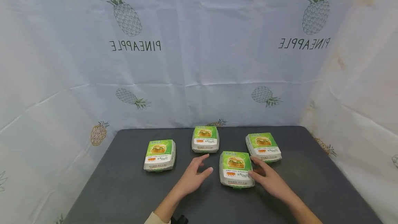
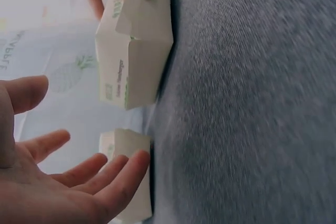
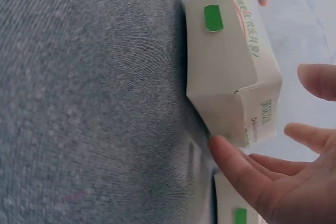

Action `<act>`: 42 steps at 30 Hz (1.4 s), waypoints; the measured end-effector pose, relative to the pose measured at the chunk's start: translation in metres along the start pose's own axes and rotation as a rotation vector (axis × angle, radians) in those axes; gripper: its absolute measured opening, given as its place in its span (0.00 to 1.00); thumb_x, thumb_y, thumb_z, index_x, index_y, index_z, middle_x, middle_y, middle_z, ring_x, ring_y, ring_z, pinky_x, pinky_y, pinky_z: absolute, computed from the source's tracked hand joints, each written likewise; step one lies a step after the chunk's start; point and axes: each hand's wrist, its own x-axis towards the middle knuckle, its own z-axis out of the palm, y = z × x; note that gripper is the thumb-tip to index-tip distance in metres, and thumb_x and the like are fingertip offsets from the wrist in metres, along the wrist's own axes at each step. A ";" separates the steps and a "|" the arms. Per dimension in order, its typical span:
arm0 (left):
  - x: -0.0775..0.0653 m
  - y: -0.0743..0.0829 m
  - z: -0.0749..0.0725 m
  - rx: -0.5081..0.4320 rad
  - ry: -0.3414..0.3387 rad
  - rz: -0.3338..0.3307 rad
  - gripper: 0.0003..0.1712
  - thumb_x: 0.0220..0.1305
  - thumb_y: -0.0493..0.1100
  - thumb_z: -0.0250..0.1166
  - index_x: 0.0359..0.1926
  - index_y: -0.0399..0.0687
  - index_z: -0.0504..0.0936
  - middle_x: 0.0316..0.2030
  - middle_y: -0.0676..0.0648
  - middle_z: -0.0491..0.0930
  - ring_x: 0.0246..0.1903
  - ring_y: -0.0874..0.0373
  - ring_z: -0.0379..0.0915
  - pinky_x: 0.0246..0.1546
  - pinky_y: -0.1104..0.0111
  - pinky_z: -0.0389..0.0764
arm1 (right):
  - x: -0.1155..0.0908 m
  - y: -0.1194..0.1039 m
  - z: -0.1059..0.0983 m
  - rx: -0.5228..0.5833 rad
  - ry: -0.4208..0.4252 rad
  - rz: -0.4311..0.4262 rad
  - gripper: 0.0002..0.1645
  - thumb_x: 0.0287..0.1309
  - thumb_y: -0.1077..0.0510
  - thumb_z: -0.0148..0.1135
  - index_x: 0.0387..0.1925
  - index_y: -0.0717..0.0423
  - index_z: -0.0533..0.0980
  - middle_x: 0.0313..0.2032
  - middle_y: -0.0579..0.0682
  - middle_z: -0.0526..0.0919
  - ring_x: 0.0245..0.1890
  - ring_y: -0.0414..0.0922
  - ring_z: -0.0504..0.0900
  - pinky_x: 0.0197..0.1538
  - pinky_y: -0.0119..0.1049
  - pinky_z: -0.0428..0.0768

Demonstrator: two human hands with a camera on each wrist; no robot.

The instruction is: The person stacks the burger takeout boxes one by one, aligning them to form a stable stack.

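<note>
- Near burger box (image 1: 237, 169): lay picture side up on the dark table (image 1: 124, 189), between both hands.
- Left hand (image 1: 192, 178): hovered at the box's 9 o'clock, loosely spread, holding nothing.
- Right hand (image 1: 268, 179): at 3 o'clock, fingers wide; contact I could not tell.
- Left box (image 1: 160, 155), far box (image 1: 205, 139), right box (image 1: 263, 147): lay past 9, past 10 and near 2 o'clock.

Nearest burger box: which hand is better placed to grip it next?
Right, most likely. In the head view, the right hand is at the right edge of the burger box, overlapping it slightly. The left hand is open, with a strip of table visible between it and the box.
</note>
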 end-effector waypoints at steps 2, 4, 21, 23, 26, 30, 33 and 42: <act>0.003 0.000 0.003 -0.014 -0.019 -0.010 0.34 0.75 0.57 0.60 0.76 0.53 0.66 0.69 0.37 0.64 0.67 0.35 0.65 0.59 0.41 0.74 | 0.002 0.001 0.000 0.017 0.000 0.004 0.47 0.67 0.39 0.64 0.78 0.52 0.58 0.73 0.68 0.60 0.64 0.61 0.74 0.52 0.50 0.81; 0.006 0.000 0.005 -0.028 -0.037 -0.020 0.35 0.75 0.57 0.60 0.76 0.53 0.65 0.69 0.37 0.63 0.67 0.36 0.65 0.58 0.41 0.73 | 0.003 0.002 0.001 0.084 -0.009 0.009 0.46 0.67 0.42 0.65 0.78 0.53 0.58 0.72 0.69 0.60 0.63 0.60 0.75 0.51 0.49 0.82; 0.029 0.005 0.021 -0.170 -0.131 -0.104 0.43 0.67 0.51 0.71 0.78 0.60 0.61 0.73 0.37 0.57 0.67 0.38 0.64 0.55 0.45 0.76 | 0.012 0.002 0.005 0.318 -0.091 0.018 0.46 0.68 0.51 0.67 0.78 0.54 0.55 0.70 0.69 0.61 0.62 0.58 0.75 0.49 0.49 0.84; 0.031 0.004 0.023 -0.180 -0.149 -0.106 0.44 0.66 0.50 0.71 0.78 0.60 0.60 0.73 0.38 0.56 0.66 0.39 0.65 0.53 0.48 0.77 | 0.013 0.003 0.005 0.320 -0.107 0.005 0.46 0.68 0.51 0.66 0.79 0.54 0.54 0.70 0.70 0.61 0.62 0.58 0.75 0.50 0.49 0.84; 0.033 0.003 0.025 -0.193 -0.167 -0.113 0.44 0.66 0.48 0.71 0.78 0.60 0.61 0.72 0.39 0.58 0.63 0.42 0.67 0.49 0.52 0.79 | 0.013 0.003 0.005 0.329 -0.135 -0.011 0.47 0.69 0.51 0.66 0.79 0.55 0.53 0.71 0.70 0.59 0.62 0.59 0.75 0.50 0.49 0.84; 0.033 0.002 0.025 -0.224 -0.183 -0.121 0.44 0.67 0.47 0.71 0.78 0.59 0.60 0.69 0.41 0.63 0.61 0.44 0.70 0.47 0.55 0.80 | 0.014 0.003 0.005 0.337 -0.169 -0.033 0.47 0.70 0.52 0.65 0.80 0.57 0.51 0.70 0.73 0.58 0.62 0.60 0.75 0.49 0.50 0.84; 0.032 0.000 0.024 -0.266 -0.199 -0.130 0.43 0.67 0.45 0.70 0.79 0.57 0.60 0.67 0.41 0.66 0.61 0.44 0.71 0.48 0.55 0.81 | 0.014 0.004 0.006 0.344 -0.190 -0.044 0.47 0.71 0.53 0.64 0.80 0.57 0.49 0.71 0.74 0.56 0.63 0.61 0.74 0.49 0.50 0.84; 0.024 -0.003 0.018 -0.283 -0.194 -0.158 0.43 0.67 0.45 0.70 0.78 0.58 0.60 0.65 0.41 0.69 0.60 0.45 0.73 0.47 0.55 0.82 | 0.015 -0.001 0.011 0.356 -0.242 -0.056 0.48 0.70 0.53 0.64 0.80 0.56 0.49 0.68 0.73 0.59 0.59 0.57 0.77 0.49 0.51 0.84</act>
